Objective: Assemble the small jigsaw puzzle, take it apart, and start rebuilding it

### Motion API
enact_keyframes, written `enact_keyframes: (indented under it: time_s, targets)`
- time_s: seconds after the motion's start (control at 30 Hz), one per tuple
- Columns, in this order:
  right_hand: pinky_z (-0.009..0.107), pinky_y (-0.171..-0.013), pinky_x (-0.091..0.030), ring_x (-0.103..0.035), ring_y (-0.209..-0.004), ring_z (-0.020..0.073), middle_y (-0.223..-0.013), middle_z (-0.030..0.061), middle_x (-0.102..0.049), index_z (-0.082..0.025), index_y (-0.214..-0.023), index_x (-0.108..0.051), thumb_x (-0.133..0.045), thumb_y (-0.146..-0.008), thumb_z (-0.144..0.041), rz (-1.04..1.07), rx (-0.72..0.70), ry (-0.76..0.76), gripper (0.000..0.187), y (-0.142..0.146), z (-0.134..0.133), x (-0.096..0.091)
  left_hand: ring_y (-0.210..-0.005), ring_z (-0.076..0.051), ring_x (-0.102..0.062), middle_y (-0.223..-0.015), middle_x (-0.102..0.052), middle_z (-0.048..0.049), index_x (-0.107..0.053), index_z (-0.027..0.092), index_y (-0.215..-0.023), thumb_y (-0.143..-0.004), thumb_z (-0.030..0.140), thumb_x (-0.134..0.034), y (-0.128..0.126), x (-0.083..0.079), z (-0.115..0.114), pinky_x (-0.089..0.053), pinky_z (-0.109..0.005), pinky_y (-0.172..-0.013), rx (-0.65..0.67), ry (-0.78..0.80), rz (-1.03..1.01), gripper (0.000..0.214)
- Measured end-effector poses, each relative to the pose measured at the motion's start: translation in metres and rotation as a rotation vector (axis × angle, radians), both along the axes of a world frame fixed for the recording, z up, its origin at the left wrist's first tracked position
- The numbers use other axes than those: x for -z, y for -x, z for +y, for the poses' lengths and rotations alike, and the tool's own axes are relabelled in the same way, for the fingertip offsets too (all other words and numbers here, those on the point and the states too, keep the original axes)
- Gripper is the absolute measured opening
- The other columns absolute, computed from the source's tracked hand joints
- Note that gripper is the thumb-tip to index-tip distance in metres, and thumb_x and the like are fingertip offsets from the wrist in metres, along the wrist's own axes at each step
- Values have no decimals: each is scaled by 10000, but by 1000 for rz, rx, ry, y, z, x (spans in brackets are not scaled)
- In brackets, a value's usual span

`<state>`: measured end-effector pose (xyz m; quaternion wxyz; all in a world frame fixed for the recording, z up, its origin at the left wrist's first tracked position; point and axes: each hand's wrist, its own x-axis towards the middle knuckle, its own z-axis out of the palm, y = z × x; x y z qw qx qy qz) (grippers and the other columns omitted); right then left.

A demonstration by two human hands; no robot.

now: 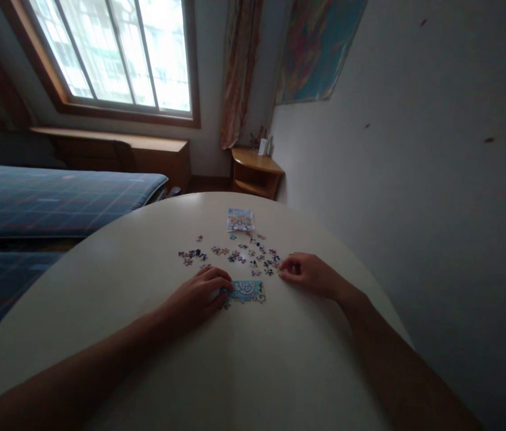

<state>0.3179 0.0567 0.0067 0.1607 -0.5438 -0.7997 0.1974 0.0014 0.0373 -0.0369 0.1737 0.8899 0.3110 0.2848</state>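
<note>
A joined strip of blue puzzle pieces (pixel 247 291) lies on the round white table (pixel 244 371). My left hand (pixel 199 296) rests on the table with its fingers curled against the strip's left end. My right hand (pixel 309 273) sits at the right of several loose puzzle pieces (pixel 235 254), fingers bent in a pinch at the nearest ones; whether it holds a piece is too small to tell. Beyond the loose pieces lies a small printed picture card (pixel 240 219).
A bed with a blue checked cover (pixel 51 197) stands left of the table. A wall (pixel 414 179) runs close along the right side. At the back are a window (pixel 118 54), a wooden bench below it and a corner shelf (pixel 255 170).
</note>
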Motion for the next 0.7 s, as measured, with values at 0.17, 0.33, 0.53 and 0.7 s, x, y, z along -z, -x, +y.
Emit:
enact_keyframes:
  time_s: [0.17, 0.33, 0.53, 0.7]
  targets:
    - [255, -670, -436, -554, -704, 130, -841, 40, -639, -161, -853, -703, -662, -796, -260, 5, -103, 45, 121, 3, -3, -2, -1067, -215, -574, -1133, -639, -79, -659, 215, -1079, -912, 188, -571, 1, -3, -1, -498, -405, -956, 34, 10, 11, 191]
    - [277, -700, -444, -571, -733, 150, -859, 44, -636, -162, -941, -692, -678, -786, -267, -38, -62, 40, 189, 7, -6, -6, -1110, -228, -575, -1196, -637, -79, -658, 248, -1156, -883, 196, -606, 2, -9, -3, -480, -429, -985, 74, 15, 47, 284]
    - [273, -686, -441, -569, -726, 150, -856, 45, -632, -167, -905, -692, -677, -796, -281, -40, -52, 48, 158, 8, -6, -5, -1143, -229, -575, -1216, -656, -84, -636, 236, -1198, -880, 205, -614, 1, -10, -3, -472, -425, -1009, 84, 8, 32, 321]
    - [265, -687, -441, -577, -749, 152, -850, 36, -643, -173, -878, -683, -703, -752, -233, -53, -106, 65, 141, 13, -10, -10, -1212, -235, -552, -1281, -651, -68, -606, 242, -1238, -880, 211, -610, 3, -4, -2, -463, -450, -1038, 88, -1, 34, 359]
